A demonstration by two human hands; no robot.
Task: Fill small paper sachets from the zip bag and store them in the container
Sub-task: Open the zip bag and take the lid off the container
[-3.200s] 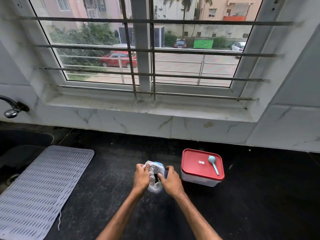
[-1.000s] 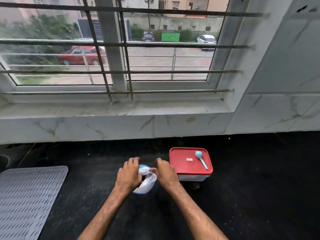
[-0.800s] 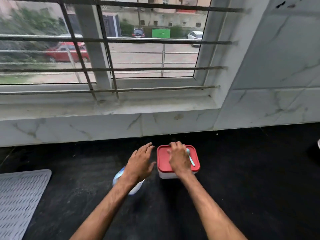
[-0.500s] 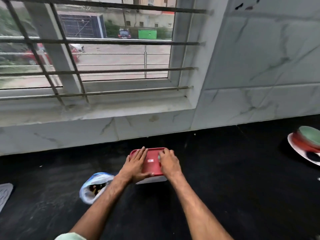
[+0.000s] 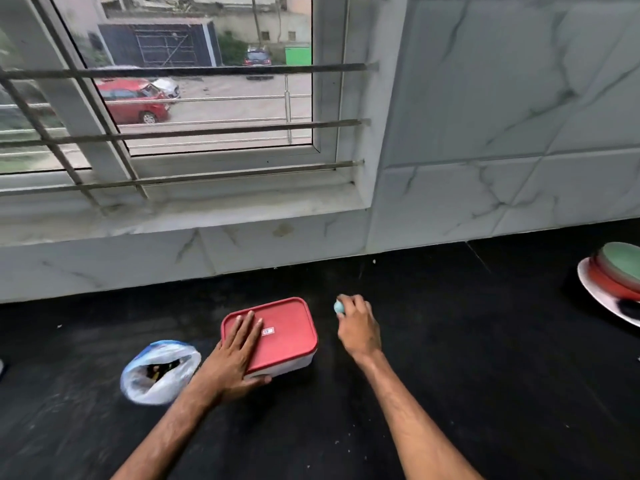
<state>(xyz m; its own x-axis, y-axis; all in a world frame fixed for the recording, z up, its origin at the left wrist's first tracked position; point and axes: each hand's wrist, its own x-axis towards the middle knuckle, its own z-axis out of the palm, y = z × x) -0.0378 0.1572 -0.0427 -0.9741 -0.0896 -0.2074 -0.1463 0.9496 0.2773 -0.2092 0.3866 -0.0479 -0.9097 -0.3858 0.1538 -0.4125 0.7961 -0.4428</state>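
Only one marking shows — a small white label (image 5: 267, 331) on the red lid (image 5: 287, 336) of the container (image 5: 292, 363), near the lid's middle, just right of the left hand's (image 5: 231, 358) fingertips. It carries a dark mark, too small and blurred to read. Nothing legible appears on the zip bag (image 5: 160, 372) by the counter's (image 5: 450, 341) left edge — nor elsewhere.

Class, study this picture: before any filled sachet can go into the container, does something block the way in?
Yes. The red lid is shut on the container, with the left hand flat on it. The right hand holds the spoon off to its right.
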